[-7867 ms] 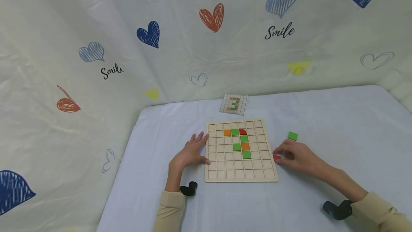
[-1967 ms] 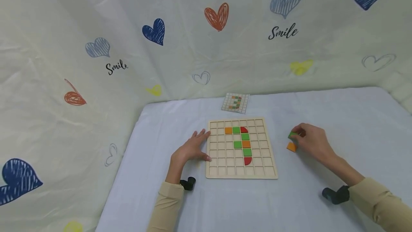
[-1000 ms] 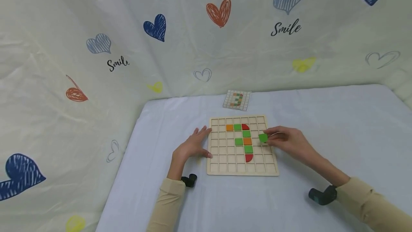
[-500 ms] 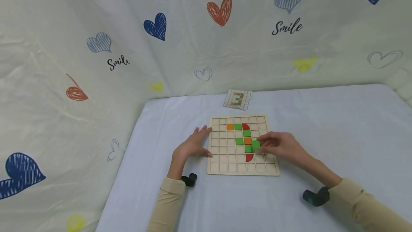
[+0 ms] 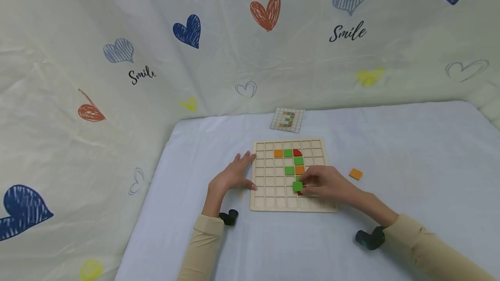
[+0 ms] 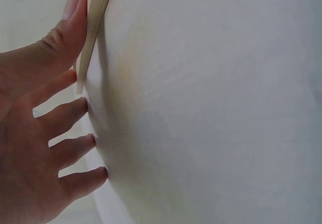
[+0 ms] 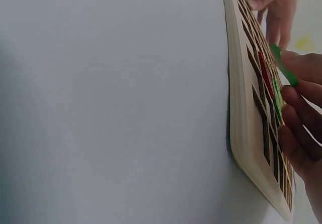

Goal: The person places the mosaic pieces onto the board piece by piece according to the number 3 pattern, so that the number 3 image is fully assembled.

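My right hand [image 5: 326, 182] pinches a green square tile [image 5: 297, 186] just above the wooden grid board [image 5: 269, 205], partly covering a red rounded tile below it. In the right wrist view the same green tile [image 7: 285, 65] is held tilted over the grid between thumb and fingertips. My left hand [image 5: 232, 176] lies with spread fingers at the board's left edge, thumb and index finger touching the rim. The left wrist view shows that thumb [image 6: 70, 30] against the board's side. Orange [image 5: 278, 153], green [image 5: 289, 170] and red [image 5: 297, 152] tiles sit in the board's cells.
A loose orange tile [image 5: 356, 174] lies on the white cloth right of the board. Behind the board is a printed pattern card [image 5: 287, 120] showing a similar coloured figure. A white curtain [image 5: 218, 55] with hearts hangs behind the table.
A red rounded tile has been added to the board's figure. My right hand picked up the green tile from beside the orange one and carried it left over the board. The left hand stays put.
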Available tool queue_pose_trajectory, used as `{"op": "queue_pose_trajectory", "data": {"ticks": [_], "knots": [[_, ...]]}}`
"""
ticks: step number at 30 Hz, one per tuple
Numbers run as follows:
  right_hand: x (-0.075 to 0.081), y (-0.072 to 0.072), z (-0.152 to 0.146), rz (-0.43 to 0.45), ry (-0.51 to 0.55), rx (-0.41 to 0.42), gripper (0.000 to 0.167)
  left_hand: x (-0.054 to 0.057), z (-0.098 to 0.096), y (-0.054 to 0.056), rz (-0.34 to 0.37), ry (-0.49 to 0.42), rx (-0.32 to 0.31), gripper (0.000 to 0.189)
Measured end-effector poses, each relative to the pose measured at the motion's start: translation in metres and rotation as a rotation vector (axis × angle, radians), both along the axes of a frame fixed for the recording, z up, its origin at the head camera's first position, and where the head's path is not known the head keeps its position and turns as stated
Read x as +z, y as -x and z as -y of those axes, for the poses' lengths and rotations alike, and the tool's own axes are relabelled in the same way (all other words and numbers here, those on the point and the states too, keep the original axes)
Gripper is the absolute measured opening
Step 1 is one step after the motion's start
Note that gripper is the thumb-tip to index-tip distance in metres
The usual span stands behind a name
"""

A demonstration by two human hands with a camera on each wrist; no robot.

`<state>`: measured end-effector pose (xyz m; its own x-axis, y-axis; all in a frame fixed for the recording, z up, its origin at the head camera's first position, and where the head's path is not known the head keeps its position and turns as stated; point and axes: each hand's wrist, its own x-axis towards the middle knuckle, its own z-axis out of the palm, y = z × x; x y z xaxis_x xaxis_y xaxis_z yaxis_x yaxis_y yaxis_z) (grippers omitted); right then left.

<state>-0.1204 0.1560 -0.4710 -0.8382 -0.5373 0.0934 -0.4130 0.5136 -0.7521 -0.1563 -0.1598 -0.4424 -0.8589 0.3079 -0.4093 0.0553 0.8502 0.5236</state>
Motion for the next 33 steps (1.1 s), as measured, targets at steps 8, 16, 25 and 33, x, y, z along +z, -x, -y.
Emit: {"op": "queue_pose_trajectory", "data": {"ticks": [8,16,25,33], "knots": [[0.002,0.002,0.015,-0.032,-0.046,0.071,0.023,0.001,0.0,0.001,0.007,-0.013,-0.008,0.104],[0.005,0.001,0.026,-0.043,-0.143,0.058,0.023,0.001,0.0,0.001,0.006,0.008,-0.008,0.103],[0.002,0.006,0.024,-0.067,-0.162,0.09,0.027,0.003,0.0,0.0,0.005,0.013,-0.01,0.103],[0.005,0.004,0.019,-0.121,-0.104,0.11,0.016,0.002,0.0,-0.002,-0.002,0.009,-0.013,0.103]]}}
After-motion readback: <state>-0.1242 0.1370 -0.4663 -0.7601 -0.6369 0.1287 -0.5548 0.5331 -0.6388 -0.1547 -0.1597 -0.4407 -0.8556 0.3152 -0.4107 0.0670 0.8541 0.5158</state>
